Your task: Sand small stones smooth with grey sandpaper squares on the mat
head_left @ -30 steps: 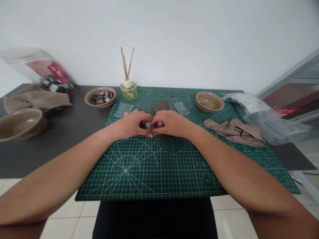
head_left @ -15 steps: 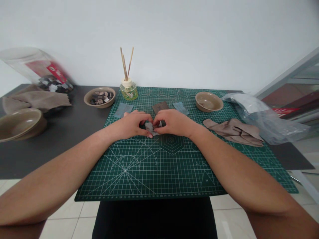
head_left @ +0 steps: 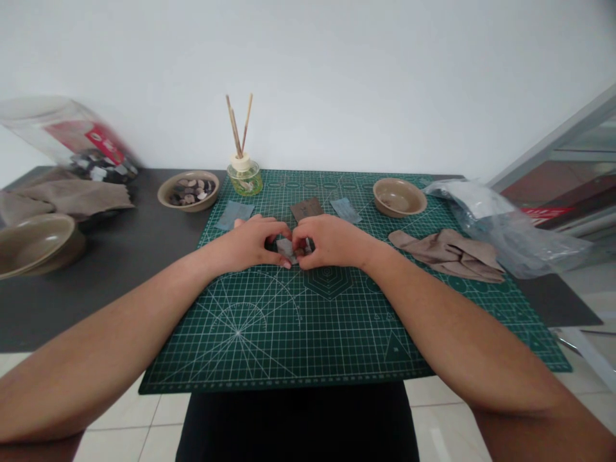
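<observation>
A small grey piece of cloth (head_left: 285, 249) lies low over the green cutting mat (head_left: 269, 340), mostly covered by my fingers. My left hand (head_left: 250, 242) curves round its left side, thumb and forefinger on its edges. On the other side my right hand (head_left: 334, 242) pinches the same cloth with bent fingers; the fingertips partly hide it. Just behind the hands lie a brown square patch (head_left: 307, 208) and two pale blue patches, one at the left (head_left: 235, 215) and one at the right (head_left: 345, 210).
A reed diffuser (head_left: 244, 176) stands at the mat's back left, near a bowl of buttons or discs (head_left: 188, 201). Another bowl (head_left: 399, 206), a brown cloth (head_left: 447, 253) and a clear plastic bag (head_left: 510, 224) sit right. Far left are a bowl (head_left: 43, 260), cloth (head_left: 81, 197) and clear jar (head_left: 52, 125).
My right fingers shift slightly over the grey cloth and curl in more, with the thumb lower. My left hand keeps its hold. The whole view drifts a little left.
</observation>
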The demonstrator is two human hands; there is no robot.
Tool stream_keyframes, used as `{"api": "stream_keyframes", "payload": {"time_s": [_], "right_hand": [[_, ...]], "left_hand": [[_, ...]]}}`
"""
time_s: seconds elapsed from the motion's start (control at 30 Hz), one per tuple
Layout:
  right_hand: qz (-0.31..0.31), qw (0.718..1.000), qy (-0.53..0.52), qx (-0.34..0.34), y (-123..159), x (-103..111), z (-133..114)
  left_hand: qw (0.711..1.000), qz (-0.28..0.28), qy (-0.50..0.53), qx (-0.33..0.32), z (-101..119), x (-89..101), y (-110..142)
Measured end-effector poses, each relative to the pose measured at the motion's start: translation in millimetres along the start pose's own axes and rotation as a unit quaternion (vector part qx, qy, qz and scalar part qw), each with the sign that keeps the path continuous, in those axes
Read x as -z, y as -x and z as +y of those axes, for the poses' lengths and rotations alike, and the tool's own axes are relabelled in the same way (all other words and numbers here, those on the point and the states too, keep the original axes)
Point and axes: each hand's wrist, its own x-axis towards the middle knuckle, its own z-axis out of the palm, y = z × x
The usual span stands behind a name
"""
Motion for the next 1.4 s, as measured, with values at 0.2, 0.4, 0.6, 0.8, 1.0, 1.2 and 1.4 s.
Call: {"api": "stream_keyframes", "payload": {"time_s": [0.2, 0.4, 0.6, 0.8, 1.0, 1.2, 1.4], "right_hand": [[0.026, 0.999, 0.027, -0.011, -3.9, -4.7, -0.7], [0.014, 1.000, 0.013, 0.005, -4.4, -5.8, -4.0], [-0.003, 1.000, 0.002, -0.004, -1.7, -1.8, -4.1], [0.021, 0.999, 0.040, -0.027, -3.0, -3.0, -1.1], [0.028, 0.999, 0.032, -0.006, -6.8, -8.9, -2.7], [-0.001, 1.000, 0.011, 0.005, -2.2, -1.5, -3.0], [0.004, 0.999, 0.036, -0.020, -1.3, -0.7, -0.7]], "left_hand": [[1.000, -0.005, -0.005, 0.015, 3.6, 1.6, 0.3], [1.000, -0.004, -0.007, 0.010, 3.6, 1.4, 0.1], [1.000, -0.002, -0.002, 0.006, 2.5, 0.7, 0.9], [0.999, -0.009, -0.002, 0.031, 8.0, 2.4, 2.3], [1.000, 0.003, -0.011, 0.028, 8.2, 1.1, 1.4], [1.000, 0.000, -0.008, 0.027, 6.0, 0.3, 1.4], [1.000, 0.002, -0.002, 0.020, 5.8, 0.3, 1.7]]}}
